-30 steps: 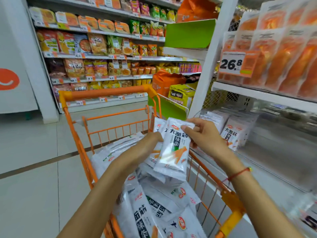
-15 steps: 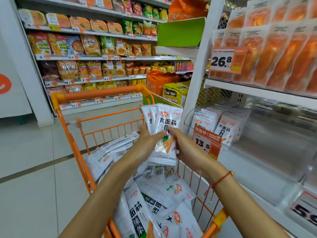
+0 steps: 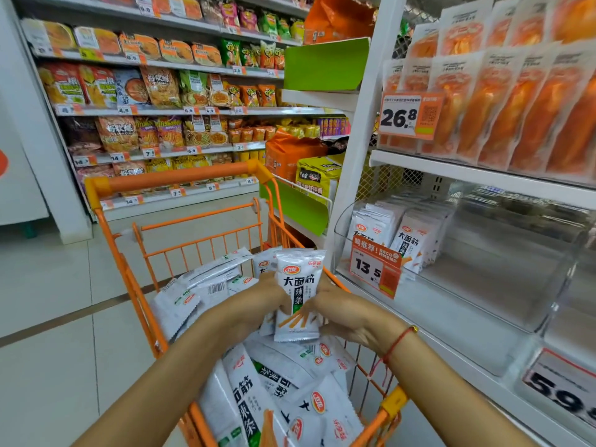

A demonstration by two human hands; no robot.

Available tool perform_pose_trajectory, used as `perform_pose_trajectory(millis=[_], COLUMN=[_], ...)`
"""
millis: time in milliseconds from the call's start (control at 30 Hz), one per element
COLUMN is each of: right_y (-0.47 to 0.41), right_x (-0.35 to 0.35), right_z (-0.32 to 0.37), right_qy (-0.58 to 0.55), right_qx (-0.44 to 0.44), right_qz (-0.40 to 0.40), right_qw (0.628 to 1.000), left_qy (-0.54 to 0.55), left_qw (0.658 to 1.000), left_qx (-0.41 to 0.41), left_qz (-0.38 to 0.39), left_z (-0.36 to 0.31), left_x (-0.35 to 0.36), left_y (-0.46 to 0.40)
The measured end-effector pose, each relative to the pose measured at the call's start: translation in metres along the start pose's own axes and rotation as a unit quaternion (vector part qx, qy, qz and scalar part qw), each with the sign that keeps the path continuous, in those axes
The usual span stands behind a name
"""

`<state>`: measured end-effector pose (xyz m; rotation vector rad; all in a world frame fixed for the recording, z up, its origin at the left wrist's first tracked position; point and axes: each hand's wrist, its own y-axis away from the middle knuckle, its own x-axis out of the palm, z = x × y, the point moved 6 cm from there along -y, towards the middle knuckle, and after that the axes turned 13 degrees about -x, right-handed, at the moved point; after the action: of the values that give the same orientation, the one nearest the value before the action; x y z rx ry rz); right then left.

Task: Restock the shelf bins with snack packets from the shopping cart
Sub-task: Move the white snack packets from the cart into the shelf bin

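Observation:
Both my hands hold an upright stack of white snack packets (image 3: pixel 298 285) above the orange shopping cart (image 3: pixel 180 182). My left hand (image 3: pixel 267 298) grips the stack's left side and my right hand (image 3: pixel 335 312) grips its right side. More white packets (image 3: pixel 277 391) lie piled in the cart below. To the right, a clear shelf bin (image 3: pixel 503 285) holds several of the same packets (image 3: pixel 406 240) at its left end, behind an orange 13.5 price tag (image 3: pixel 374 267). The rest of that bin is bare.
Orange packets (image 3: pixel 516 101) hang on the shelf above the bin with a 26.8 tag. A white shelf post (image 3: pixel 361 150) stands between cart and bin. Green display boxes (image 3: pixel 303 208) sit beyond the cart. Snack shelves (image 3: pixel 154 101) line the aisle's far side.
My hands lifted the packets out of the cart and stood them upright together as a stack. The view swung right, bringing the bin and its price tag closer.

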<state>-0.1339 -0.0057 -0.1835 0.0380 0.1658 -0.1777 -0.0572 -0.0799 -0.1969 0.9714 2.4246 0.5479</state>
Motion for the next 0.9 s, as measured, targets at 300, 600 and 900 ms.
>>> perform_pose_trajectory(millis=[300, 600, 900], right_y=[0.012, 0.035, 0.016], right_x=[-0.021, -0.112, -0.206], right_z=[0.017, 0.054, 0.033], right_qy=[-0.025, 0.148, 0.195], right_qx=[-0.026, -0.124, -0.020], right_qz=[-0.032, -0.153, -0.220], right_qw=[0.999, 0.969, 0.956], left_qy=[0.115, -0.129, -0.246], left_qw=[0.987, 0.979, 0.936], left_qx=[0.068, 0.139, 0.226], left_qz=[0.087, 0.070, 0.112], left_z=[-0.034, -0.154, -0.208], left_x=[0.016, 0.060, 0.111], left_y=[0.018, 0.012, -0.025])
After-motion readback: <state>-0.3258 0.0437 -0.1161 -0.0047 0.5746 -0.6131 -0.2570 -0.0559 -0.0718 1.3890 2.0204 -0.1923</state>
